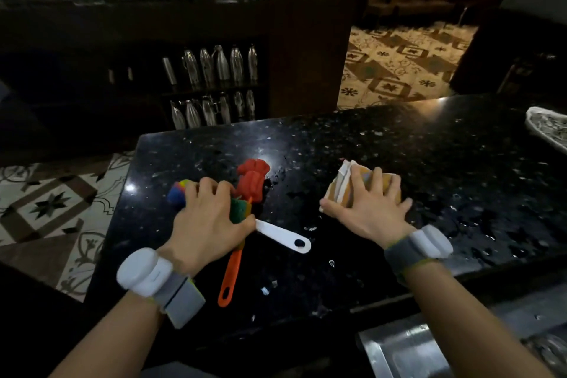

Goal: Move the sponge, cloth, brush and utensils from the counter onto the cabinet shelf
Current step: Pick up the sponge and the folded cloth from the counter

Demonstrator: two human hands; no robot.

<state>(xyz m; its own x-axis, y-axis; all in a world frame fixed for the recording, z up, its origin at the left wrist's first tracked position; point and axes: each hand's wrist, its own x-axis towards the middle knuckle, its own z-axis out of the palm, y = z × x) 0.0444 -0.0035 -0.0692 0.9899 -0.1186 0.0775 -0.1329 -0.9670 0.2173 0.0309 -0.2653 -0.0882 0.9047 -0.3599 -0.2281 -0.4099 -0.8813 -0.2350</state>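
Sponge [241, 212] partly under left hand [205, 218]

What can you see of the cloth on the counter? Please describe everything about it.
The cloth is folded into a thick, roughly square pad. It looks like woven fabric, orange-yellow with white bands showing at its left edge. It lies flat on the black speckled counter, right of the brush and utensils. The right hand rests spread on top and covers much of it; whether the hand grips it is unclear.
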